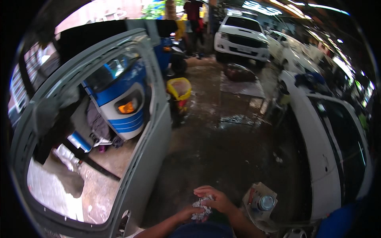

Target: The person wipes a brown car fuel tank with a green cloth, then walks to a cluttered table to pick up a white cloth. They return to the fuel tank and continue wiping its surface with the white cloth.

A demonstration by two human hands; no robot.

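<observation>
Low in the head view, my two hands close together around a crumpled black-and-white wad [197, 204]; whether it is paper or cloth I cannot tell. My left hand [189, 214] grips it from the lower left. My right hand [217, 200] curls over it from the right, with the fingers bent across its top. To the right of my hands, a small stand [254, 214] carries a round can [265, 202] with a shiny top and a red-handled item [251, 195]. A bare grey vehicle door [152, 162] with an open window frame stands upright on my left.
Behind the door is a blue-and-white vehicle front [123, 99]. A yellow-lined bucket [179, 88] stands farther off, with a low table [242, 88] right of it. White vehicles [241, 39] park at the back, and a pale car body [305, 139] flanks my right. A person [193, 23] stands far back.
</observation>
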